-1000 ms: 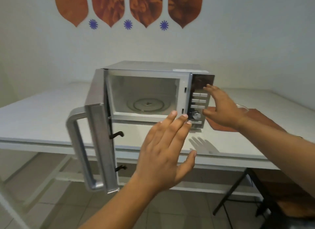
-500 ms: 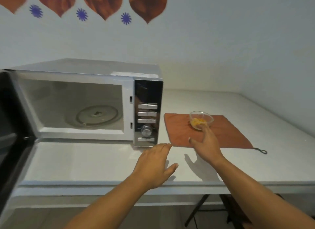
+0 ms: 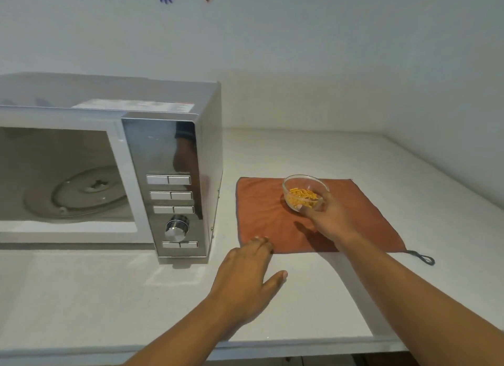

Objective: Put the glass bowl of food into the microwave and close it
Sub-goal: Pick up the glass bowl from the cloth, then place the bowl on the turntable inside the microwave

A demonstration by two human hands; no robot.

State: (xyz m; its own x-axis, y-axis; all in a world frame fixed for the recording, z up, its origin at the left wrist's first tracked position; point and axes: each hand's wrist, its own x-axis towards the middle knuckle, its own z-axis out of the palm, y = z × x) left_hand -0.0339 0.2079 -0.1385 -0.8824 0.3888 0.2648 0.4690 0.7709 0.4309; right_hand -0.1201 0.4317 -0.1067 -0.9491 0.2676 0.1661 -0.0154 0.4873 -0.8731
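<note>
A small glass bowl (image 3: 305, 191) of yellow-orange food sits on an orange cloth (image 3: 261, 210) right of the microwave (image 3: 174, 158). My right hand (image 3: 328, 218) wraps its fingers around the bowl's near side. The bowl looks slightly tilted; whether it still touches the cloth is unclear. My left hand (image 3: 245, 281) hovers flat over the table, fingers spread, its tips at the cloth's near left corner. The microwave cavity is open, showing its glass turntable (image 3: 79, 193). The door is out of view to the left.
The white table (image 3: 81, 297) meets walls behind and to the right. Its front edge runs along the bottom. The microwave's mirrored control panel (image 3: 171, 191) with buttons and a knob faces me. A dark loop (image 3: 424, 258) hangs off the cloth's near right corner.
My view has shifted right and closer. My right hand has closed around the bowl, which it was only reaching before. My left hand moved forward to the cloth's corner.
</note>
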